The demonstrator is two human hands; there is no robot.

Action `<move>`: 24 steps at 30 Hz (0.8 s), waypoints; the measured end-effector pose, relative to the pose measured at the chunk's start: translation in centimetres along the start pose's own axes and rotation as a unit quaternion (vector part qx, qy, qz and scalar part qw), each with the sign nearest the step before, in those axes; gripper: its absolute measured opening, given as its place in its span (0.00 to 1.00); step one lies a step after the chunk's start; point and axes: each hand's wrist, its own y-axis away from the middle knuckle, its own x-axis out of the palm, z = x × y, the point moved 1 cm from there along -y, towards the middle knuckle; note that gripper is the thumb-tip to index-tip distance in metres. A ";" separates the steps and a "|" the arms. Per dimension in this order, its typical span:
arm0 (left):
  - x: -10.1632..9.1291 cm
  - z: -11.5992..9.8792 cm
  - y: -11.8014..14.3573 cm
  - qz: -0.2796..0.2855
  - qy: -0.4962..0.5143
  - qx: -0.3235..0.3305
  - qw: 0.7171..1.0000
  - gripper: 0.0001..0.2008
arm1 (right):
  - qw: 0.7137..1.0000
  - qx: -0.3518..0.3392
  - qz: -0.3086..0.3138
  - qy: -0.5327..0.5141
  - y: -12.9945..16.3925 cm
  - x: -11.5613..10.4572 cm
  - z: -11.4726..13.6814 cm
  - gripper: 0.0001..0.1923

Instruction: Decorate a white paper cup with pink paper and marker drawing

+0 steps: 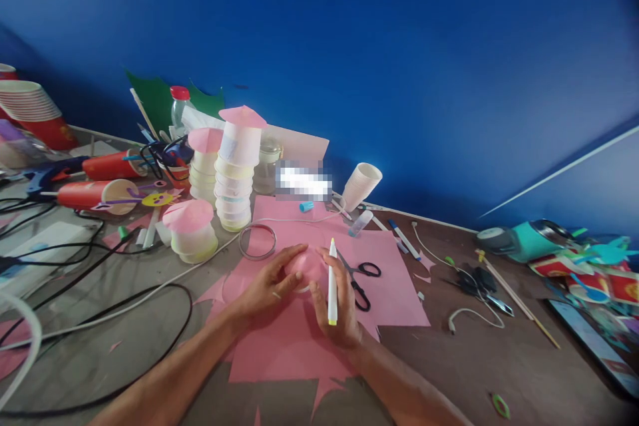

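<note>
My left hand closes round the left side of a small pink paper cone, thumb toward me. On the cone's other side, my right hand curls with its fingertips at the edge. A white marker with yellow ends stands tilted in the fingers of that same hand. Under both hands lie pink paper sheets. Black-handled scissors rest just right of my right hand. What sits beneath the cone is mostly hidden; a pale rim shows below it.
Stacked white cups with pink cone tops stand at the back left, near a shorter one. A cup stack leans by the blue wall. Cables cross the left side. A phone and keys lie right.
</note>
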 end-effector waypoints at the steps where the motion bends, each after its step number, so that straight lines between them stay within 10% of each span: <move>1: 0.0 0.0 0.0 0.001 0.002 -0.002 1.000 0.31 | 1.000 -0.004 0.001 0.003 0.0 -0.1 0.0 0.23; 24: -0.3 0.5 -0.1 0.006 -0.024 0.004 1.000 0.30 | 0.999 -0.029 -0.019 -0.027 -0.3 -1.0 0.2 0.22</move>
